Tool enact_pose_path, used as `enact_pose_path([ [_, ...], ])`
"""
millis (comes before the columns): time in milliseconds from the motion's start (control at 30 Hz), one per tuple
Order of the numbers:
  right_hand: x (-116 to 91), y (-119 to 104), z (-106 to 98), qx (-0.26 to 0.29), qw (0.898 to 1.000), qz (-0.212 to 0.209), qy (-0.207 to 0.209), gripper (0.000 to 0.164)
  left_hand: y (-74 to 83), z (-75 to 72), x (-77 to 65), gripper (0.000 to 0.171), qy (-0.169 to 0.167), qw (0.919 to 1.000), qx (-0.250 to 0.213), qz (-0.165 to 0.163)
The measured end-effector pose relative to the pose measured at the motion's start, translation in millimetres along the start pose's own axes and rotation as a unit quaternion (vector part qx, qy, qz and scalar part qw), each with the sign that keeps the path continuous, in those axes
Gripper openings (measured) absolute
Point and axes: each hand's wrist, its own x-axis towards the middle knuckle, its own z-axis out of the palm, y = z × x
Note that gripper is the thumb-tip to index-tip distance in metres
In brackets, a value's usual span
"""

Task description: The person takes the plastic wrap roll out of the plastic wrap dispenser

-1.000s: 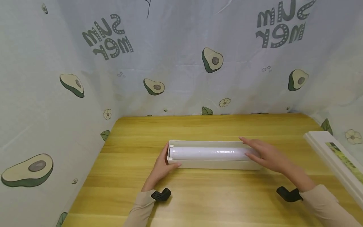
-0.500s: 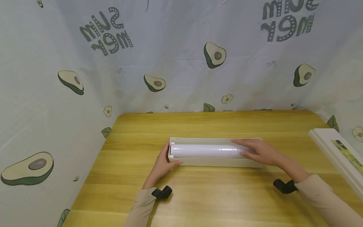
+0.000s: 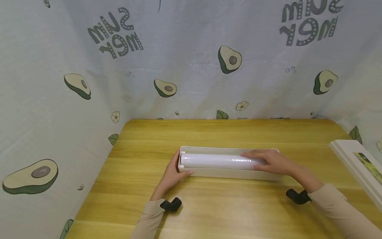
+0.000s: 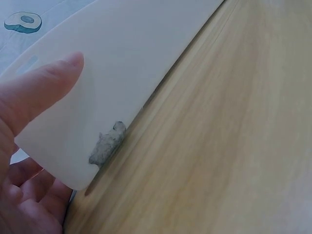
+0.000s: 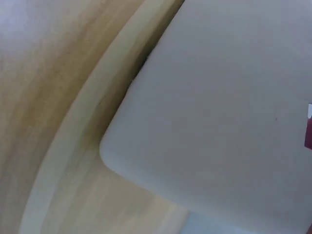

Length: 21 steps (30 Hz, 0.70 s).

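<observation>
A long white open box [image 3: 232, 173] lies crosswise on the table in the head view. In it rests a shiny whitish roll of cling film [image 3: 213, 160]. My left hand [image 3: 170, 172] grips the box's left end, thumb on the near wall and fingers round the end. That thumb [image 4: 46, 90] shows against the white box wall [image 4: 117, 58] in the left wrist view. At the other end, my right hand [image 3: 273, 162] holds the roll's right part from above, fingers on the far side and thumb on the near side, hiding the roll's end. The right wrist view shows mostly the box's corner [image 5: 204, 107].
At the table's right edge lies a long white lid-like piece [image 3: 352, 159] with a green and yellow label [image 3: 368, 167]. A grey crumpled patch [image 4: 107, 145] sticks to the box's lower edge. Behind the wooden table [image 3: 209, 205] hangs an avocado-print curtain [image 3: 191, 66].
My right hand has moved left and down onto the roll, its fingers closing over it. The left hand has kept its grip on the box end. The head view has shifted slightly.
</observation>
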Motion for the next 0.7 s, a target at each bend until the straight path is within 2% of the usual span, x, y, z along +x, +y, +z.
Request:
enact_pose_path([
  [233, 1.9, 2.0, -2.1, -0.022, 0.999, -0.031, -0.006, 0.057, 0.3, 1.5, -0.7, 0.101, -0.009, 0.9999, -0.009, -0.002],
  [467, 6.5, 0.3, -2.4, 0.004, 0.999, -0.027, -0.021, 0.055, 3.1, -1.5, -1.8, 0.100, -0.005, 0.9999, -0.014, 0.005],
  [700, 6.6, 0.3, -0.6, 0.014, 1.000, -0.021, -0.004, 0.055, 2.8, -3.2, -2.3, 0.100, -0.008, 0.9999, -0.007, 0.010],
])
